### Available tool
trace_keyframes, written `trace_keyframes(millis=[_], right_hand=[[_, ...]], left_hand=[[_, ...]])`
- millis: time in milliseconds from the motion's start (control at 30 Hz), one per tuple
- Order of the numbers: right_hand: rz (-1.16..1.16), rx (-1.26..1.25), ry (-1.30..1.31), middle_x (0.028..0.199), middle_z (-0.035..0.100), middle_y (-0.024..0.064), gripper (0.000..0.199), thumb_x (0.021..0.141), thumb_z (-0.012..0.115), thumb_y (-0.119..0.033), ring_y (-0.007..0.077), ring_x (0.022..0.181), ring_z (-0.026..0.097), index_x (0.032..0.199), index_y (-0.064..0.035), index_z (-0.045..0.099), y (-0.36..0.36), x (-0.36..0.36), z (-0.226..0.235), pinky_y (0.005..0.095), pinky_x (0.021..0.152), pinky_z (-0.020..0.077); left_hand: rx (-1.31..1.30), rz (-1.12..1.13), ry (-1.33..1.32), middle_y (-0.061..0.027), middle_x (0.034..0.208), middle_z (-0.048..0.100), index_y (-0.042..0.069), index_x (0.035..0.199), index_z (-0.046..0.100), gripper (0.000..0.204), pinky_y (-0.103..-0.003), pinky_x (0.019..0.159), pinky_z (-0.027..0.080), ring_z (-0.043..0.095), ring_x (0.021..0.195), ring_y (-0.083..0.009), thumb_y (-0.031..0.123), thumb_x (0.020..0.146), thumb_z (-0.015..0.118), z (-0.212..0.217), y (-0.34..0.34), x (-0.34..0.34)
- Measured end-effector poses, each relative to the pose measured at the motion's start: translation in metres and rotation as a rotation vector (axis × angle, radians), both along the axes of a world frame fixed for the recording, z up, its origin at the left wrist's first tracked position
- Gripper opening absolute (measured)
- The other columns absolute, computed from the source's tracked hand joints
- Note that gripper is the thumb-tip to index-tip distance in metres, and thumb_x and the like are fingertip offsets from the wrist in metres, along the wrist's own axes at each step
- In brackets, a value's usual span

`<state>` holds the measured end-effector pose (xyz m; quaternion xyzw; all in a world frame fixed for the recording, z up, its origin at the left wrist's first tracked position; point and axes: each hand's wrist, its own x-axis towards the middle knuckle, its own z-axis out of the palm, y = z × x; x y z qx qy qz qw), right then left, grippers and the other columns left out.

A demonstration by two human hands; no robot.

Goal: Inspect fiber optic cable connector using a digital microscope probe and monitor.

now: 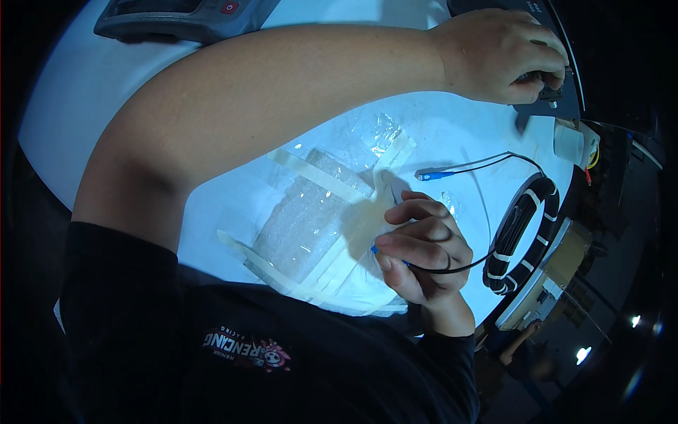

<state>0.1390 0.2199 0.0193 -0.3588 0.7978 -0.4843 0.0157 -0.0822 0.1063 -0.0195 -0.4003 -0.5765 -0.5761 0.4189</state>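
Reaching across the white surface [106, 85] toward its far right corner, the left hand [498, 53] is closing its grip around a small dark part [549, 90] at the edge of a dark device [544, 106]; the fingers are curled together on it, though what exactly the part is cannot be told. The left forearm is lying across the far half of the surface, passing over a clear plastic bag [381, 134].

Near the front edge, the right hand [424, 251] is pinching a thin black cable [466, 265] just behind its blue connector [375, 249], thumb and fingers clamped together on it. The cable is running from the grip toward the right edge, where it is joining a coil of black cable bound with white bands [522, 233] lying on the surface close to that edge. A second blue connector [434, 175] is resting on the surface just beyond the right hand, its black lead curving back toward the coil.

A pad of bubble wrap held down with strips of pale tape [311, 212] is lying in the middle of the surface, touching the right hand's knuckles on its right side. A grey instrument with a red button [183, 18] is sitting at the far left edge.
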Motion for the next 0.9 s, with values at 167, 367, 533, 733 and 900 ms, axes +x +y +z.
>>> trace_keyframes(millis=[167,367,533,733,900], right_hand=[[0.026,0.002,0.043,0.083,0.074,0.0055,0.016,0.083,0.083,-0.009,0.0284,0.091,0.072,0.097,-0.0048,0.076,0.0,-0.002,0.0,0.0499,0.096,0.0554],[0.025,0.002,0.04,0.082,0.074,0.0056,0.017,0.083,0.083,-0.009,0.0293,0.09,0.072,0.098,-0.0044,0.076,0.0,-0.002,0.0,0.05,0.096,0.0552],[0.019,0.006,0.049,0.082,0.074,0.006,0.016,0.083,0.083,-0.009,0.0296,0.091,0.072,0.097,-0.0039,0.076,-0.001,-0.002,0.001,0.05,0.096,0.0555],[0.012,0.013,0.051,0.081,0.073,0.006,0.017,0.082,0.083,-0.008,0.0295,0.09,0.072,0.097,-0.0033,0.076,-0.002,-0.002,0.0,0.0497,0.095,0.0559],[0.022,0.016,0.045,0.081,0.073,0.0059,0.017,0.082,0.083,-0.007,0.0294,0.09,0.072,0.097,-0.0034,0.076,-0.001,-0.003,0.001,0.0498,0.096,0.0559]], left_hand=[[0.002,-0.011,0.012,-0.0168,0.113,0.063,0.004,0.093,0.062,0.009,-0.045,0.099,0.049,0.06,0.11,-0.0373,0.007,0.086,0.065,0.0,-0.001,0.0],[-0.021,0.006,-0.02,-0.0165,0.114,0.063,0.004,0.094,0.062,0.01,-0.045,0.098,0.049,0.06,0.109,-0.0373,0.007,0.085,0.065,0.004,-0.005,0.006],[-0.056,0.01,-0.043,-0.0169,0.114,0.063,0.004,0.095,0.062,0.011,-0.046,0.098,0.049,0.06,0.109,-0.0377,0.007,0.085,0.065,0.004,-0.008,0.007],[-0.015,0.014,-0.013,-0.0176,0.114,0.063,0.003,0.095,0.062,0.011,-0.046,0.098,0.049,0.06,0.11,-0.0383,0.007,0.085,0.065,0.003,-0.003,0.003],[-0.02,-0.004,-0.014,-0.0178,0.114,0.063,0.003,0.096,0.062,0.012,-0.047,0.098,0.049,0.06,0.11,-0.0387,0.007,0.085,0.066,0.003,-0.006,0.004]])
